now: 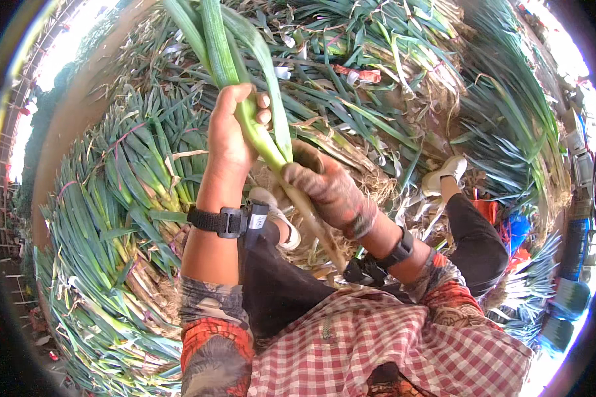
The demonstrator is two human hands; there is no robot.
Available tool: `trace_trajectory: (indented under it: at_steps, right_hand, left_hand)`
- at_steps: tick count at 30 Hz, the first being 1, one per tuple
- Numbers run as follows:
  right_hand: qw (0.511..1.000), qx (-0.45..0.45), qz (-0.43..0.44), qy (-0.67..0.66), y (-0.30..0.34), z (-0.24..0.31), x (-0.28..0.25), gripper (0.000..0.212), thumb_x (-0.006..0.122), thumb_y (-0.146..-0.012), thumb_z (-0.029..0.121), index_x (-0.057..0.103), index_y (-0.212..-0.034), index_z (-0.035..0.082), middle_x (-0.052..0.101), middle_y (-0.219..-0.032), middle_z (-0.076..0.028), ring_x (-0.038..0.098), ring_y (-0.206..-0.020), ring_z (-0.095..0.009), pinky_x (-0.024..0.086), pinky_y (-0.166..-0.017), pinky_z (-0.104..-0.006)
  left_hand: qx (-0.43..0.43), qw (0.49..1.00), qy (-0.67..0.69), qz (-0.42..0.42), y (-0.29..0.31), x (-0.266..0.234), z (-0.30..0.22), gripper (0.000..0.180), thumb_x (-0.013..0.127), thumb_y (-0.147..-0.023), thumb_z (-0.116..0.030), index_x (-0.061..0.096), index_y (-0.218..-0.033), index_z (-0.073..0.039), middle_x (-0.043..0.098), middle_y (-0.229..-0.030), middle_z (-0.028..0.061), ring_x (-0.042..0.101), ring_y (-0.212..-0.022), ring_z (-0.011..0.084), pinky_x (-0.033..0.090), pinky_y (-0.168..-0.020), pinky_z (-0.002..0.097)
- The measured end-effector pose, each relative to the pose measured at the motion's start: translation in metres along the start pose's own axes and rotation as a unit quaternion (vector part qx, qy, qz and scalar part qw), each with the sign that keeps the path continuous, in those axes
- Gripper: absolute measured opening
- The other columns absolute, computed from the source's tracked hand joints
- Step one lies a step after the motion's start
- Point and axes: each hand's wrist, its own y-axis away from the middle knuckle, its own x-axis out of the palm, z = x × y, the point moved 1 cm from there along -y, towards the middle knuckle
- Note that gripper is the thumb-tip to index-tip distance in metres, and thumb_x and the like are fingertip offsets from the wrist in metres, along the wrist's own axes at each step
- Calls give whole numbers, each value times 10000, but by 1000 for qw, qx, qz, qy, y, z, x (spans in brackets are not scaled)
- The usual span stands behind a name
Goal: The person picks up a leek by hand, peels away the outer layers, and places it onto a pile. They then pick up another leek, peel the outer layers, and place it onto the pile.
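One large green onion (266, 144) slants across the middle, its green leaves up and its pale, soil-coloured lower stalk down toward my lap. My bare left hand (234, 122) is closed around the stalk just below where the leaves fan out. Lower down, my right hand (328, 192), in a dirt-stained glove, has its fingers wrapped on the stalk near a leaf that bends down. The pale lower stalk (318, 228) runs below the right hand and looks blurred toward its root end.
Bundled green onions (136, 165) lie heaped on the left. More piles (371, 99) lie ahead, and another stack (516, 112) is at the right. Loose dry leaves and roots litter the ground around my shoes (444, 175). A blue plastic bag (518, 228) lies beyond my right knee.
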Motion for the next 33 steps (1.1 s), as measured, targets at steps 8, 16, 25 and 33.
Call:
trace_trajectory:
  at_steps: [8, 16, 25, 33]
  right_hand:
    - [987, -83, -73, 116, -19, -2, 8, 313, 648, -747, 199, 521, -951, 0, 585, -789, -21, 508, -664, -60, 432, -596, -219]
    - [902, -71, -91, 417, -5, 15, 7, 247, 600, -770, 231, 562, -923, 41, 582, -664, -92, 545, -553, -183, 445, -542, -286]
    - [881, 85, -168, 435, 114, -32, -81, 215, 637, -737, 224, 575, -744, 19, 545, -578, -60, 496, -528, -99, 426, -498, -274]
    - [711, -105, -179, 672, 78, -14, -91, 469, 586, -783, 317, 467, -1110, 2, 573, -875, -165, 588, -774, -232, 470, -656, -294]
  left_hand:
    - [-60, 994, 82, 42, -1, 1, -1, 221, 534, -761, -277, 481, -839, -77, 388, -582, -57, 388, -463, 44, 324, -383, 197]
    - [-71, 994, 60, -62, -5, -1, 11, 132, 540, -760, -172, 446, -740, -82, 417, -583, -7, 369, -448, 68, 288, -397, 225]
    - [57, 977, -53, -198, -14, -3, -10, 146, 546, -751, -125, 405, -725, -100, 406, -588, -17, 352, -429, 74, 300, -388, 224]
    - [89, 970, -84, -208, -20, 2, -5, 135, 589, -737, -121, 458, -745, -86, 444, -614, 4, 409, -454, 101, 349, -405, 251]
